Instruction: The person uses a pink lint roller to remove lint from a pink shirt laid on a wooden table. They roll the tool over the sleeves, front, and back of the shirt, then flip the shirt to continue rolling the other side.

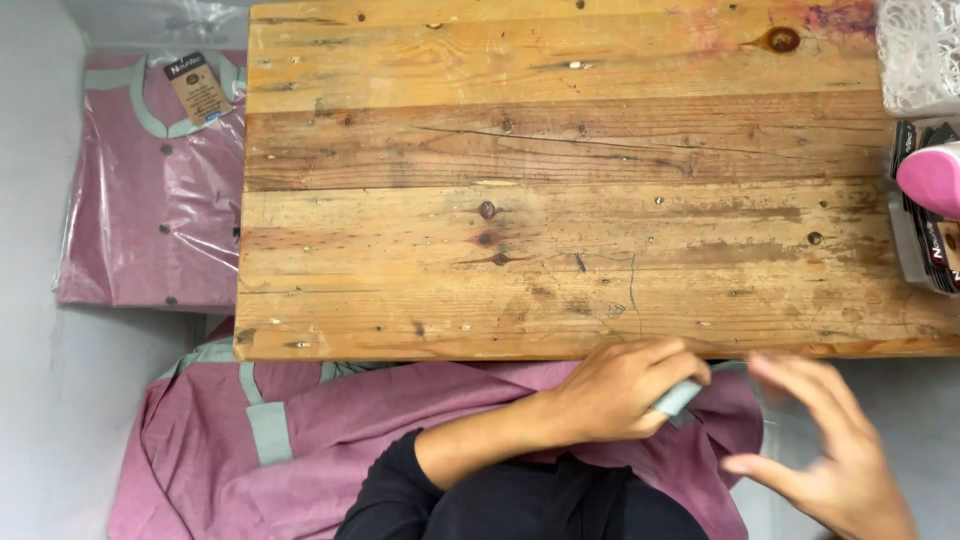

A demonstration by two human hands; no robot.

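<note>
Your left hand: your left hand [618, 388], at the end of a black sleeve, sits just below the table's near edge, fingers curled and pinching a pale grey-green trim piece [677, 398] of the garment.
Your right hand: your right hand [825, 448] is blurred, fingers spread loosely and holding nothing, just right of the left one, over the garment's right edge.
Garment in your lap: the loose mauve-pink woven shirt with grey-green trim [330, 425] lies crumpled across your lap, below the table; its top edge runs under the table's near edge.
Surface: the worn plank table of pale and reddish-brown wood [560, 180] fills most of the view, with dark knots, scratches and a purple-red stain at the far right corner.
Right edge of the table: 1 rounded pink object [935, 178] lies on a stack of black printed cards [928, 235]; you cannot tell what the pink object is.
Far right corner: a white lace-patterned bundle [918, 55] sits there, cut off by the frame.
Left of the table: 1 folded mauve-pink shirt in a clear plastic bag with a brown card tag [155, 180] lies lower than the tabletop.
Room: a pale grey surface [40, 300] runs down the left side.
</note>
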